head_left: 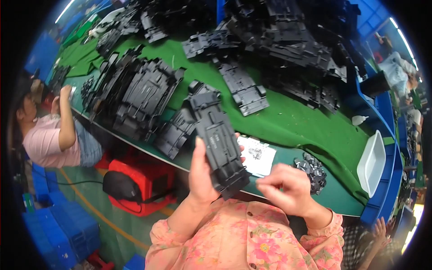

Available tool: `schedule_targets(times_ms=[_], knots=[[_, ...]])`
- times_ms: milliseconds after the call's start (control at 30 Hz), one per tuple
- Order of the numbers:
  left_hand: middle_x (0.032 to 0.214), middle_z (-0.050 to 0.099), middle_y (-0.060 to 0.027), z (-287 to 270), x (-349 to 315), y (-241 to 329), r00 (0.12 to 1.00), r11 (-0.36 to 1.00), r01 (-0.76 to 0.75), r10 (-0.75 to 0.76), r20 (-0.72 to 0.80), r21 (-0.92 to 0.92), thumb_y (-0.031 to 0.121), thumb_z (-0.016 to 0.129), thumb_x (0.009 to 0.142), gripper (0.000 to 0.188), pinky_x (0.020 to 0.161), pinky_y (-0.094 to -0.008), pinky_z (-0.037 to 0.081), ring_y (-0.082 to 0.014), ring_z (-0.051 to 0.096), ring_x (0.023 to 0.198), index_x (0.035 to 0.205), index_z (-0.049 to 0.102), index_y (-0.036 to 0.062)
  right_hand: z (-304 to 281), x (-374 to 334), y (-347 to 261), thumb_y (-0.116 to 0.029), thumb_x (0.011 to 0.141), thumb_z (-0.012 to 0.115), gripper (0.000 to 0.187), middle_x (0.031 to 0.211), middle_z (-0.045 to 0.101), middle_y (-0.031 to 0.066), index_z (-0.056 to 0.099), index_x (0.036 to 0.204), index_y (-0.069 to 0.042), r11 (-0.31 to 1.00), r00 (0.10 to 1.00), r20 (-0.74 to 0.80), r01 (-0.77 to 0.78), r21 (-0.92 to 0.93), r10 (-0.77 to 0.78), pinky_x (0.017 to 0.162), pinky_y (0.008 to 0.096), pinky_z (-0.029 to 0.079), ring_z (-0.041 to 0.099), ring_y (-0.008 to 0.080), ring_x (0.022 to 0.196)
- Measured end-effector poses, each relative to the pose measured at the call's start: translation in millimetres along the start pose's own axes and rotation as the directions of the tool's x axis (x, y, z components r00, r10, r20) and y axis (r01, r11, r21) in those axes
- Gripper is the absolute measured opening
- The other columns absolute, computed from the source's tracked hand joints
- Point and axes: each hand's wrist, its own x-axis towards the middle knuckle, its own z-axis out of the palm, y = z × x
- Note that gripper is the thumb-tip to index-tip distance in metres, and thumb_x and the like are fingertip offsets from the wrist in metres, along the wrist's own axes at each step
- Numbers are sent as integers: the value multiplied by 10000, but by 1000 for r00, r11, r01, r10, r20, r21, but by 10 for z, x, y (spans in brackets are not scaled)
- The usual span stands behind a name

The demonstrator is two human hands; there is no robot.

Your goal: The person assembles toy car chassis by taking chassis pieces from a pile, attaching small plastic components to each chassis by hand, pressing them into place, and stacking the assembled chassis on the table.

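My left hand grips a long black plastic toy-car chassis by its side, thumb on the near edge and fingertips showing at the far edge. The chassis is held tilted in front of my chest, its flat moulded face turned up. Close by its lower end, my right hand is closed with curled fingers, apart from the chassis. Whatever its fingertips may pinch is hidden. A heap of small black parts lies on the table beyond that hand. Behind the chassis rests a white printed sheet, partly covered.
Stacked black chassis stand at the left; a large pile fills the back. One loose chassis lies on green cloth. A white tray borders the blue side wall. A red box and a seated person are left.
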Motion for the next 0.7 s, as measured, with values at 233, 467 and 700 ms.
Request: schedule_targets(times_ms=[233, 467, 700], knots=[[1236, 512, -171, 141, 1, -23, 1000, 985, 1, 0, -8, 170, 532, 223, 963, 666, 850, -395, 514, -264, 569, 1028, 1301, 397, -14, 304, -3, 130, 9, 601, 695, 296, 576, 411, 5, 637, 890, 37, 850, 890, 70, 453, -270, -451, 405, 278, 318, 431, 150, 470], [1029, 577, -116, 199, -16, -35, 1000, 988, -16, 18, -13, 152, 521, 291, 965, 623, 748, -284, 505, -160, 575, 890, 1275, 418, -4, 329, 12, 162, -44, 608, 690, 309, 553, 421, -22, 647, 907, 22, 771, 841, 127, 535, -346, -526, 389, 259, 276, 399, 117, 444], [1032, 569, -100, 187, -31, -48, 1000, 982, -20, 19, 7, 190, 491, 291, 976, 595, 734, -260, 493, -128, 559, 869, 1273, 420, -8, 322, 11, 150, -31, 600, 664, 293, 559, 411, -32, 656, 888, 22, 721, 821, 183, 565, -400, -541, 393, 246, 270, 389, 102, 459]])
